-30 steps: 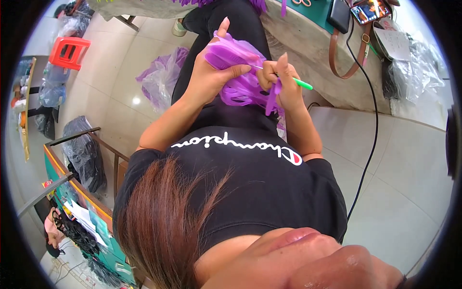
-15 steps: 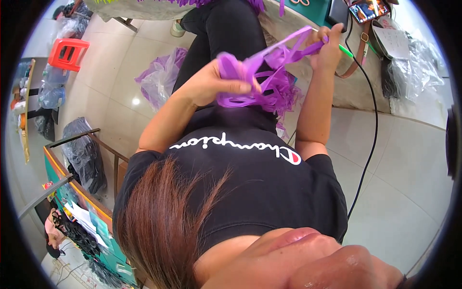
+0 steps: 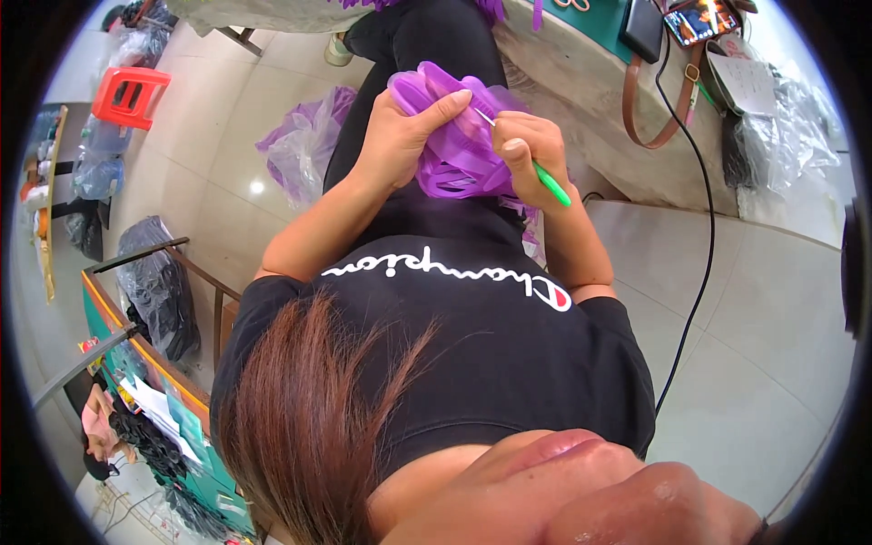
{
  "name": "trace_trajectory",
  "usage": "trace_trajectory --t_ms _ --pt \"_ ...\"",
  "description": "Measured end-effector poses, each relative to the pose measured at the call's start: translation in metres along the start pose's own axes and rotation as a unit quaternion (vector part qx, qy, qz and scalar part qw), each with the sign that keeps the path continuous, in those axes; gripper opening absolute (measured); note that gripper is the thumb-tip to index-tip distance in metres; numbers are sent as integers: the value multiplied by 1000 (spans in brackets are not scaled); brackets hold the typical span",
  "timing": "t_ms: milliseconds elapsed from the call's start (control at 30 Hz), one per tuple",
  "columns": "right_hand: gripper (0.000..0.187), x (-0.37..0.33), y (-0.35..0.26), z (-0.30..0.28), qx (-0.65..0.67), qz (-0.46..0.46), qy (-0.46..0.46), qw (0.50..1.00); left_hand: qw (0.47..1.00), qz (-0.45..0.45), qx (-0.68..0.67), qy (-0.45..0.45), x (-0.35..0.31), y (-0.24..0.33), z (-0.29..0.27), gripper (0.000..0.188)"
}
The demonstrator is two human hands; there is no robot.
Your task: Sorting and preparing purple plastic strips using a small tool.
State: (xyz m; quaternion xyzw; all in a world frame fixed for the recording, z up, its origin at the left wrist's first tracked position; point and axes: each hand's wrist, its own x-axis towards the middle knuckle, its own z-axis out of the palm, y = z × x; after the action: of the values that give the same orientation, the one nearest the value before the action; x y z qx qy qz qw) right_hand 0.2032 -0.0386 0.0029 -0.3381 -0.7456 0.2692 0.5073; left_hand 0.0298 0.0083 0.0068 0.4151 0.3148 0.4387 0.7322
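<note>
My left hand is closed on a bunch of thin purple plastic sheeting with cut slits, its thumb pressed on top. In my right hand is a slim tool with a green handle and a thin metal tip. That tip points left at the sheeting, close by my left thumb; whether it touches is too small to tell. Loose purple strips hang below, over my lap. My right fingers curl round the tool, and purple sheeting lies against them.
Purple scraps in a clear plastic bag lie on the floor. At the far right, a table carries a black case, a phone and a brown strap. A black cable runs down the right. A red stool stands left.
My right hand has come down and left from the far right, bringing the tool to the sheeting. The strip stretched between my hands is no longer taut. My left hand has shifted slightly.
</note>
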Motion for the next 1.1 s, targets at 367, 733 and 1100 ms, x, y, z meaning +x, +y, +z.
trace_trajectory --t_ms 367,733,1100 --pt "51 6 -22 2 -124 238 -53 962 977 115 180 -5 -2 5 -2 14" --pt "48 2 15 -8 202 349 107 909 995 -57 0 -78 1 -5 -4 28" --pt "22 4 -13 -16 -26 297 2 954 882 223 413 -30 -1 -3 3 58"
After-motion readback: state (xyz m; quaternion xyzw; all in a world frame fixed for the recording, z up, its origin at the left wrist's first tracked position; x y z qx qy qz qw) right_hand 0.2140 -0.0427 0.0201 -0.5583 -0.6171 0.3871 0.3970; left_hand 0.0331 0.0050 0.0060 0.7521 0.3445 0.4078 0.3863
